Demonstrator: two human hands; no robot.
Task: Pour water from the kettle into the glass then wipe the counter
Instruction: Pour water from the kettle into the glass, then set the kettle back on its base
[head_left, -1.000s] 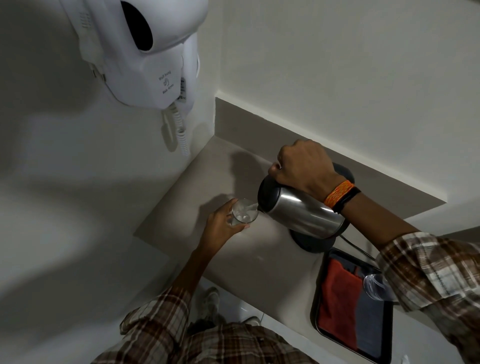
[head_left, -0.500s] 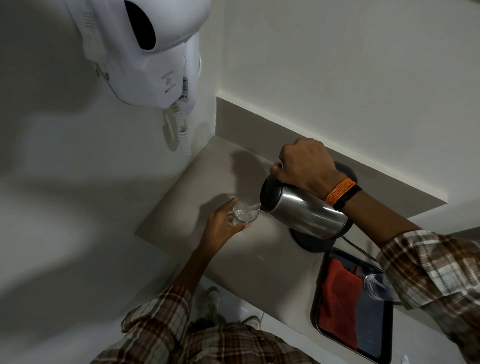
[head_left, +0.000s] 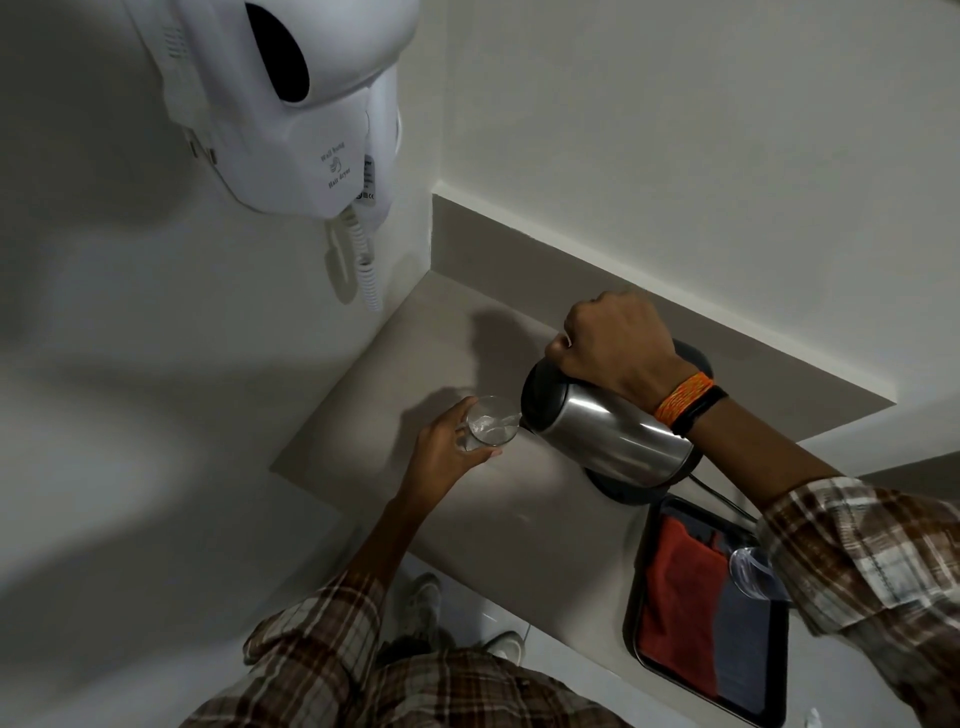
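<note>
A steel kettle (head_left: 608, 434) with a black lid is tipped to the left, its spout over a clear glass (head_left: 491, 426). My right hand (head_left: 613, 345) is closed on the kettle's handle from above. Water sits in the glass, and a thin stream runs from the spout into it. My left hand (head_left: 441, 449) wraps around the glass from the left and holds it on the beige counter (head_left: 519, 519). The kettle's black base (head_left: 623, 491) stands on the counter under the kettle body.
A black tray (head_left: 649, 545) at the right holds a red cloth (head_left: 680, 603), a grey cloth (head_left: 737, 649) and a second glass (head_left: 748, 571). A white wall hair dryer (head_left: 291, 104) with a coiled cord hangs above the counter's left corner. Walls close the counter at left and back.
The kettle and both hands stay almost where they were; pouring goes on and the glass holds water.
</note>
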